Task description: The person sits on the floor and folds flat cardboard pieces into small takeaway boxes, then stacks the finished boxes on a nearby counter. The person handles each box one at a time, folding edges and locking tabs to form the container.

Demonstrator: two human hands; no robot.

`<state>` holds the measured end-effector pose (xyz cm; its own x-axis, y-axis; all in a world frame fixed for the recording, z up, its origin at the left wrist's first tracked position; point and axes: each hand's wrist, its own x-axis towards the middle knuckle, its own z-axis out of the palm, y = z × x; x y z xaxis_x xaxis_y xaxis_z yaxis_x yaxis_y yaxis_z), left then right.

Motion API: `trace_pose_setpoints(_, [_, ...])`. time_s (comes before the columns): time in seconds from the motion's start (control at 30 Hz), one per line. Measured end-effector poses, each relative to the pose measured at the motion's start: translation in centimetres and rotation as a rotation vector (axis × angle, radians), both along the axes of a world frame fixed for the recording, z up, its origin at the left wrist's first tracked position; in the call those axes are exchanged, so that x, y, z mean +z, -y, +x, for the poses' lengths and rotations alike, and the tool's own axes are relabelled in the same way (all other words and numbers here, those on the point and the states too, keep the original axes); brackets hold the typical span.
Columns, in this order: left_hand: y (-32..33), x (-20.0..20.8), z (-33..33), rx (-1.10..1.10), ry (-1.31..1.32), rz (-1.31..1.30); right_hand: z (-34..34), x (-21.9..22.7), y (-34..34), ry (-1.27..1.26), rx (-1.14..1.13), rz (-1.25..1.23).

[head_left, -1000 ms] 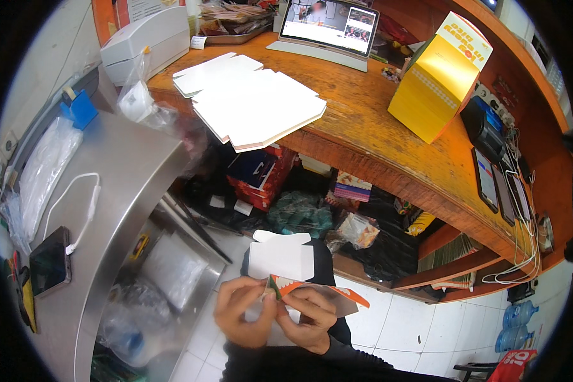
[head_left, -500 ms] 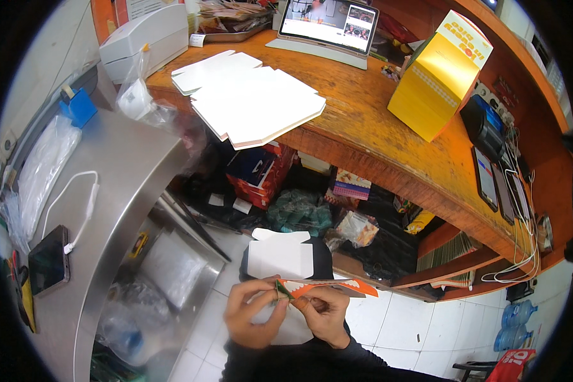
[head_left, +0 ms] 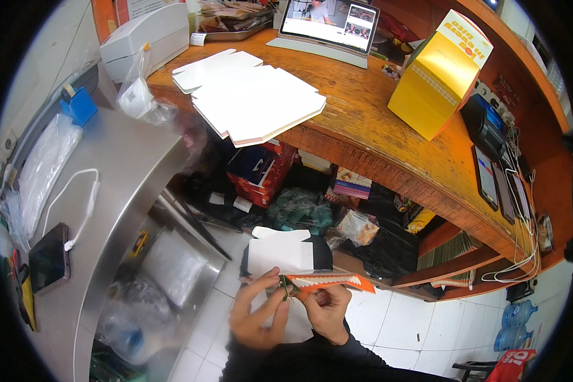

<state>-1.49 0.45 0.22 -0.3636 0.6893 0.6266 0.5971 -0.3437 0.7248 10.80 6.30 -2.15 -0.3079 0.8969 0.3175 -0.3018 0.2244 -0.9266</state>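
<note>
My right hand (head_left: 328,312) grips an orange printed card (head_left: 347,281) with a white zigzag band, seen nearly edge-on above my lap. Its fingers are bent against the underside. At the card's left end, my left hand (head_left: 259,313) pinches a thin green strand (head_left: 288,291); the fingertips partly cover it. Just beyond both hands lies a white carton piece (head_left: 280,256) with a flap at its far end. Whether it joins the orange card is hidden by my fingers.
A stack of white flat cartons (head_left: 258,105) overhangs the wooden desk (head_left: 356,130). Right of it stands a yellow box (head_left: 436,79), with a tablet (head_left: 330,25) behind. A steel counter (head_left: 124,156) on the left bears a phone (head_left: 49,260). Bags and boxes fill the shelf below.
My left fingers have spread a little and shifted at the card's left end, where more green strand shows. The orange card has tipped and moved slightly left. My right hand stays on it.
</note>
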Motion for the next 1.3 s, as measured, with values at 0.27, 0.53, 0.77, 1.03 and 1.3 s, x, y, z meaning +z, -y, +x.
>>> trace_pose_setpoints(0.27, [-0.3,0.1,0.1,-0.008,0.198,0.001,-0.2,-0.1,-0.7,-0.012,0.033,0.022])
trace_pose_setpoints(0.53, [-0.1,0.2,-0.1,0.010,0.117,-0.044,0.1,0.1,-1.0,-0.006,0.089,0.023])
trace_pose_setpoints(0.77, [0.0,0.0,-0.2,0.039,0.218,0.060,-0.6,0.4,-0.4,-0.023,0.091,0.049])
trace_pose_setpoints(1.03, [-0.4,0.4,-0.1,0.026,0.051,0.006,-0.3,0.5,-0.6,-0.053,0.010,0.005])
trace_pose_setpoints(1.3, [-0.1,0.7,0.0,-0.003,0.078,0.006,0.4,-0.2,0.0,0.050,0.049,0.007])
